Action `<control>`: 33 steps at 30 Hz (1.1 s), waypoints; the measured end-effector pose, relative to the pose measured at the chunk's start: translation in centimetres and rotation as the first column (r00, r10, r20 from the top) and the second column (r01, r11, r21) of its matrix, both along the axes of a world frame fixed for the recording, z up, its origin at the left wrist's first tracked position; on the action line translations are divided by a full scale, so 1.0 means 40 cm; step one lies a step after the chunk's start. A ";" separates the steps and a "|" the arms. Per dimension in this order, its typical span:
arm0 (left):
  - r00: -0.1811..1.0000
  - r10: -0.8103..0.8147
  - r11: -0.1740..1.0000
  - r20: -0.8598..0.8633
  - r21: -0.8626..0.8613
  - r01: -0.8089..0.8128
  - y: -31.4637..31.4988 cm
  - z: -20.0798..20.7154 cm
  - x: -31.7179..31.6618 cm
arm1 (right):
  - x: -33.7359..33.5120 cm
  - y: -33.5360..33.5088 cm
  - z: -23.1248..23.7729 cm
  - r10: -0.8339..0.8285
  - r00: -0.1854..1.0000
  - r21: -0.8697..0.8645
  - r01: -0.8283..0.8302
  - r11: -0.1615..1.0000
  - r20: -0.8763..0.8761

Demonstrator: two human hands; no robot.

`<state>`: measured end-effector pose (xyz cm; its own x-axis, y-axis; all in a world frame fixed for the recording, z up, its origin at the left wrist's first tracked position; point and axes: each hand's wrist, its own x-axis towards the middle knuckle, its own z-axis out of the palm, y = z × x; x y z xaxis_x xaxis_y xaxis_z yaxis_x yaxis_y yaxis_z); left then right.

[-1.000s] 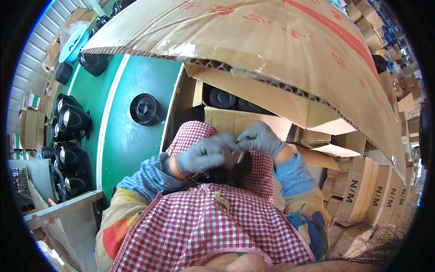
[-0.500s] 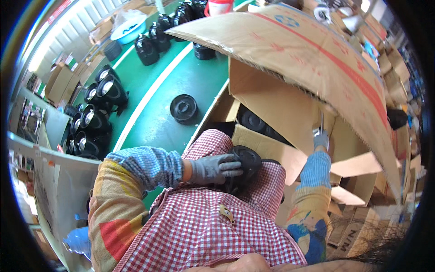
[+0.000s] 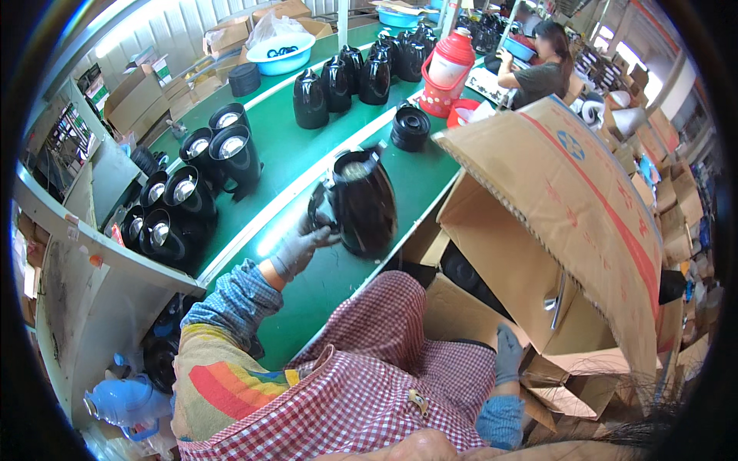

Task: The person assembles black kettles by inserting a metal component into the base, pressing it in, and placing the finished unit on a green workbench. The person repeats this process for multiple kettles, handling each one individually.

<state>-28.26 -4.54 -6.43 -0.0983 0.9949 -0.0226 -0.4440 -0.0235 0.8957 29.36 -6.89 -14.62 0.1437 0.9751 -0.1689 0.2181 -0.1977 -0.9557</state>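
A glossy black jug (image 3: pixel 367 206) stands upright on the green worktop in front of me. My left hand (image 3: pixel 304 247), in a grey glove, is closed round its handle on the left side. In a matching grey glove, my right hand (image 3: pixel 507 355) is beside the cardboard box's lower flap with its fingers stretched out, and I see nothing in it. A shiny metal tool (image 3: pixel 555 302) is at the cardboard box (image 3: pixel 492 242), apart from that hand. Dark round parts (image 3: pixel 461 270) show inside the box.
Several black jugs (image 3: pixel 233 150) with silvery insides stand on the left; more (image 3: pixel 311 100) stand at the back. Stacked black discs (image 3: pixel 410 129) and a red-and-white flask (image 3: pixel 446 73) are beyond. A co-worker (image 3: pixel 542 65) sits far right. A blue basin (image 3: pixel 280 54) is at the back.
The dark piece under my left hand has left my lap; that hand now grips a jug on the worktop. My right hand has let go of the metal tool and come down. The view has shifted.
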 end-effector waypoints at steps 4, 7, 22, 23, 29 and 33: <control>0.968 0.229 0.972 -0.098 0.072 -0.223 0.227 -0.014 -0.133 | -0.070 -0.027 0.003 0.074 0.979 -0.047 -0.066 0.997 0.190; 0.898 0.322 0.945 -0.301 0.152 -0.288 0.460 -0.015 -0.204 | -0.083 -0.052 -0.007 0.163 0.840 0.014 -0.199 0.980 0.517; 0.112 0.590 0.624 -0.800 0.363 -0.692 0.891 -0.250 -0.469 | -0.147 -0.025 0.027 0.238 0.466 -0.140 -0.236 0.962 0.852; 0.318 0.542 0.678 -0.778 0.181 -0.712 0.895 -0.235 -0.501 | -0.145 -0.023 0.027 0.246 0.458 -0.149 -0.237 0.960 0.854; 0.376 0.407 0.734 -0.832 0.053 -0.677 0.774 -0.163 -0.500 | -0.129 -0.007 -0.009 0.299 0.463 -0.203 -0.247 0.948 0.834; -0.361 0.597 0.672 -0.717 0.692 -0.263 0.423 -0.047 -0.457 | -0.152 -0.036 0.004 0.220 0.413 -0.120 -0.255 0.959 0.883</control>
